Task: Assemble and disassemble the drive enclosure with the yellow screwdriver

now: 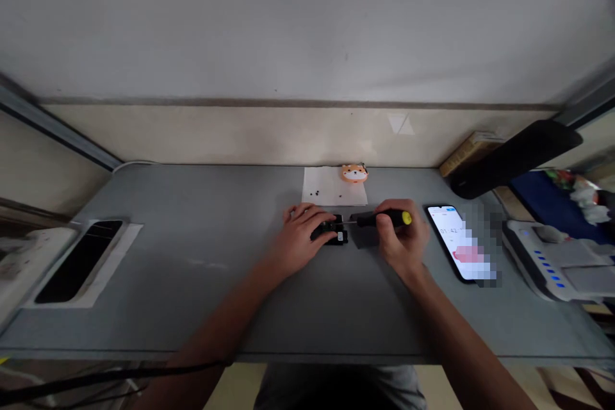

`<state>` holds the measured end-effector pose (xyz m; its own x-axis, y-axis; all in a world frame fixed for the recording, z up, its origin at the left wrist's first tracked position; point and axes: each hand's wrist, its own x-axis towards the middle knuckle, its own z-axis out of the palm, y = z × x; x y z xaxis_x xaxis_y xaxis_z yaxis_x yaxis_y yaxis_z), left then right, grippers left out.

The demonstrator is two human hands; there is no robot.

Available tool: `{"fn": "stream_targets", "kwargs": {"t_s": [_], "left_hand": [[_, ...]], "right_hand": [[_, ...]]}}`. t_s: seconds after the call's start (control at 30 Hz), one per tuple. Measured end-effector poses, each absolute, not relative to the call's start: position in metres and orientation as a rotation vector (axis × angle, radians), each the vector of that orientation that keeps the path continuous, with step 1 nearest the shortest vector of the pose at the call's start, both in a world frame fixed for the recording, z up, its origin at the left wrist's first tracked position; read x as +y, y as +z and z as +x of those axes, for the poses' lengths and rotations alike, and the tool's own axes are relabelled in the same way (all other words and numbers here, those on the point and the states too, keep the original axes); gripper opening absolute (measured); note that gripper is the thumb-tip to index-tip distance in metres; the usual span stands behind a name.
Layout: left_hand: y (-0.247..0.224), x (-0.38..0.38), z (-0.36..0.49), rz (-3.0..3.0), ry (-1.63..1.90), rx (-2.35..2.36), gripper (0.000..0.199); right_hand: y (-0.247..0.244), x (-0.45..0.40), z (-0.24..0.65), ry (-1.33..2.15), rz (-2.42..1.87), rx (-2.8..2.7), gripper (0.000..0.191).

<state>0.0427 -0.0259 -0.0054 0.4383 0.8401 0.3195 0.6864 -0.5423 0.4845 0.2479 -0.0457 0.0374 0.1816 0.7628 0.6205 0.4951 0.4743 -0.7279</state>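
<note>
On the grey table point(192, 307), my left hand point(300, 240) is closed over a small black device point(340, 237), pressing it to the surface. My fingers cover much of the device, so its exact kind cannot be made out. My right hand point(403, 246) grips a screwdriver point(384, 218) with a black handle and a yellow end. The screwdriver lies nearly level, its thin shaft pointing left and its tip at the device. Behind the hands is a sheet of white paper point(319, 182) with several tiny dark pieces, perhaps screws point(316, 193), on it.
An orange animal-faced case point(354, 173) sits on the paper's back right corner. To the right are a lit phone point(451, 237), a power strip point(548, 262) and a long black object point(516, 157). A dark phone point(81, 259) lies far left. A wall point(240, 134) stands behind.
</note>
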Motion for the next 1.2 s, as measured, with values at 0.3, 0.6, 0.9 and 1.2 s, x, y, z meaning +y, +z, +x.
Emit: {"fn": "stream_targets", "kwargs": {"t_s": [0.3,0.6,0.9,1.2], "left_hand": [[-0.002,-0.024,0.035,2.500,0.478,1.258,0.066],[-0.007,-0.023,0.035,2.498,0.505,1.231,0.060],[-0.006,-0.020,0.036,2.504,0.473,1.215,0.056],[-0.008,-0.018,0.039,2.437,0.506,1.222,0.051]], "right_hand": [[0.032,-0.041,0.247,0.178,-1.175,-1.549,0.016],[0.031,-0.039,0.246,0.199,-1.159,-1.569,0.012],[0.030,-0.037,0.244,0.266,-1.204,-1.565,0.019],[0.041,-0.024,0.235,0.312,-1.140,-1.711,0.029]]}}
